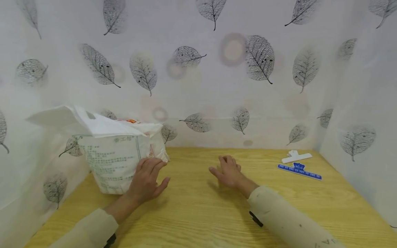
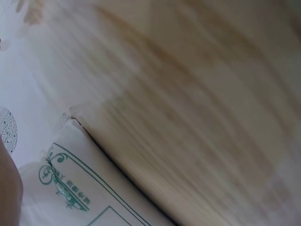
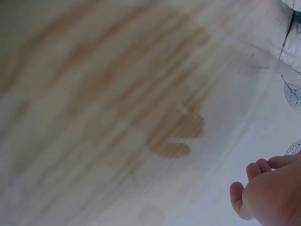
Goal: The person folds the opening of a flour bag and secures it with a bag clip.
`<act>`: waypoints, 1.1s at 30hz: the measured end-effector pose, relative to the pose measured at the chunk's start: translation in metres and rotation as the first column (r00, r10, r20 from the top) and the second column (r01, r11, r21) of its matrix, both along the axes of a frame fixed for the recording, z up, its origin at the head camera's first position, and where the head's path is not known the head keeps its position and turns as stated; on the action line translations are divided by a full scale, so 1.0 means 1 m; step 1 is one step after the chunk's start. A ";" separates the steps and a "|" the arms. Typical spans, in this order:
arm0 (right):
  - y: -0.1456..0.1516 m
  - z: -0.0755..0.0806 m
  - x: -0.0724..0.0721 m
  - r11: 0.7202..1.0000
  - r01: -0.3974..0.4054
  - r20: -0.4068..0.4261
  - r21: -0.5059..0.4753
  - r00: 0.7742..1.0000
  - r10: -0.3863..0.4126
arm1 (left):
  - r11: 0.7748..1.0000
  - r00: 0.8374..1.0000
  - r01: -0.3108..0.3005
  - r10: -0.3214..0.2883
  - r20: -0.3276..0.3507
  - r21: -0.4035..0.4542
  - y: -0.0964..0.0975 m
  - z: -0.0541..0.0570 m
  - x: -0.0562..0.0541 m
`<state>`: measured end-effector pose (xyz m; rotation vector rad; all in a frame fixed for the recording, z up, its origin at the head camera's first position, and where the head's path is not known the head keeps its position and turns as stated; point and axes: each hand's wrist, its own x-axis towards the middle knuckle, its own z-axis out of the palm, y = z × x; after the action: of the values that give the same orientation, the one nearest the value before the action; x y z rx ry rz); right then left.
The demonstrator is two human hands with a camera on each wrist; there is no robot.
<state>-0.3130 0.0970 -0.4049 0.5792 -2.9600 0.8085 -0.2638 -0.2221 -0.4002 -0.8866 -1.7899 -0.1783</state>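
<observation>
A white plastic bag [image 1: 114, 165] with green printing stands at the left of the wooden table, its top loose and gaping. In front of its right side is my left hand [image 1: 145, 181], fingers loosely bent; whether it touches the bag I cannot tell. The left wrist view shows the bag's printed side [image 2: 89, 188] close by. My right hand [image 1: 228, 172] hovers over the middle of the table with relaxed fingers and holds nothing. In the right wrist view that hand [image 3: 275, 190] appears at the lower right, its blurred shadow or reflection on the tabletop.
At the right of the table [image 1: 192, 213] lie a white clip [image 1: 296, 157] and a blue clip [image 1: 299, 171] with a long ruler-like edge. Behind and at both sides hangs a pale curtain [image 1: 198, 93] printed with leaves.
</observation>
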 end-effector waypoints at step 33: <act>-0.014 -0.004 0.002 0.985 -0.070 -0.116 0.159 0.989 0.089 | 1.000 0.994 0.024 -0.024 -0.110 -0.001 -0.033 0.001 0.001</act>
<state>-0.3107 0.0826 -0.4094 0.7307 -2.9199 0.5286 -0.2623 -0.2552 -0.3990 -0.9009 -1.6778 -0.1421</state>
